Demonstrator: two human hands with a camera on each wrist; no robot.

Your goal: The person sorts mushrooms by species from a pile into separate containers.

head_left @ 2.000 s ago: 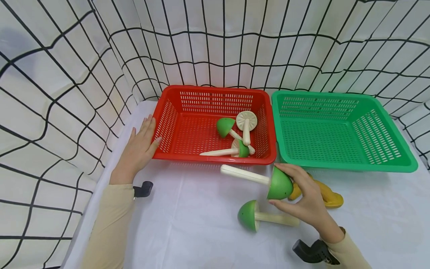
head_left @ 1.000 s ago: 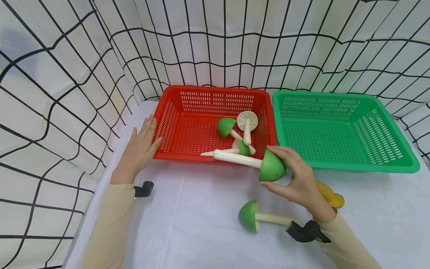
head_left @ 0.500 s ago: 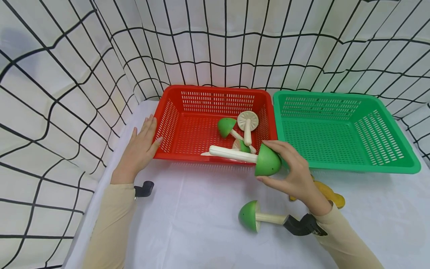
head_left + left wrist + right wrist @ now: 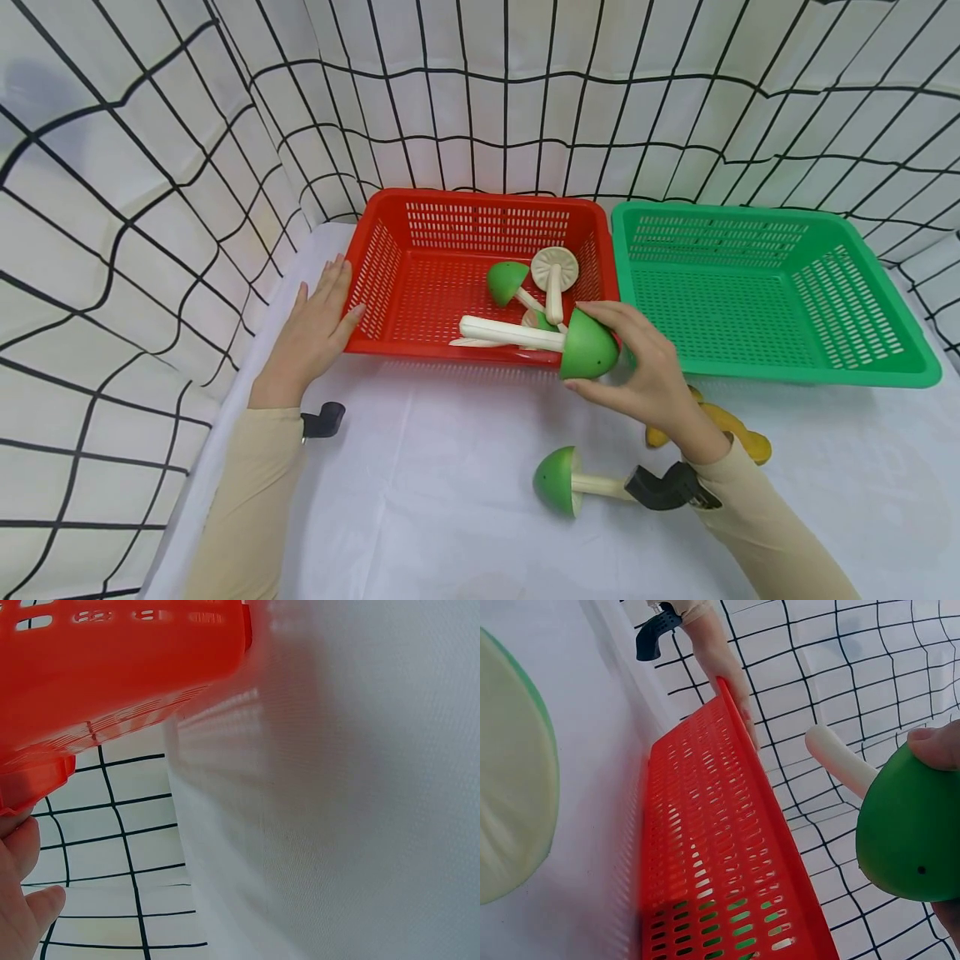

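My right hand (image 4: 641, 362) grips a toy mushroom (image 4: 588, 346) by its green cap, thumb below and fingers above. Its pale stem points left over the front rim of the red basket (image 4: 420, 354). In the right wrist view, the held mushroom's green cap (image 4: 911, 825) is higher than the basket's rim. My left hand (image 4: 309, 333) rests with straight fingers against the red basket's left end. Inside that basket, at its right, lie a green-capped mushroom (image 4: 507, 283), an upturned cream one (image 4: 555, 268) and another partly hidden behind the held stem.
Another green mushroom (image 4: 557, 482) lies on the white cloth (image 4: 450, 517) in front, its stem end behind the right wrist camera. Yellow banana-like pieces (image 4: 738, 429) lie partly behind the right forearm. A green basket (image 4: 780, 379) stands right of the red one. Black wire mesh (image 4: 506, 79) encloses the back and left.
My right hand has carried the held mushroom left and away from me, from in front of the baskets to over the red basket's front rim. The left hand stays in place.
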